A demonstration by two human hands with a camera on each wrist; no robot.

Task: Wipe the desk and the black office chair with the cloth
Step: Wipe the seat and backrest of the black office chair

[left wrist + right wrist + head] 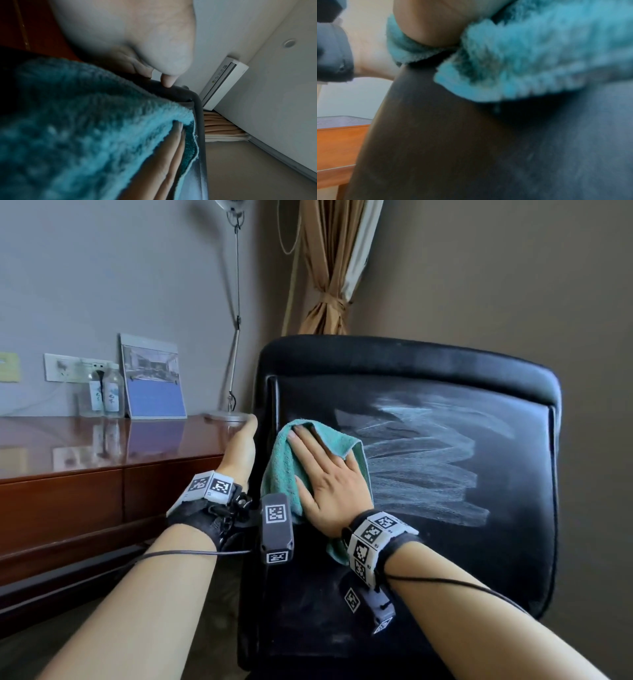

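On 1 chair: 1 cloth, 2 hands.

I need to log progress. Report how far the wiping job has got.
Done: damp streaks cover the upper right of the black chair back. In hand: the right hand presses the teal cloth flat near the back's left edge, while the left hand grips that edge. Left: the lower back shows no streaks. Whether the desk was wiped cannot be told.

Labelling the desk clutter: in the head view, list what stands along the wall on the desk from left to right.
Two clear bottles → standing calendar card → lamp base, then the left hand at the black office chair edge.
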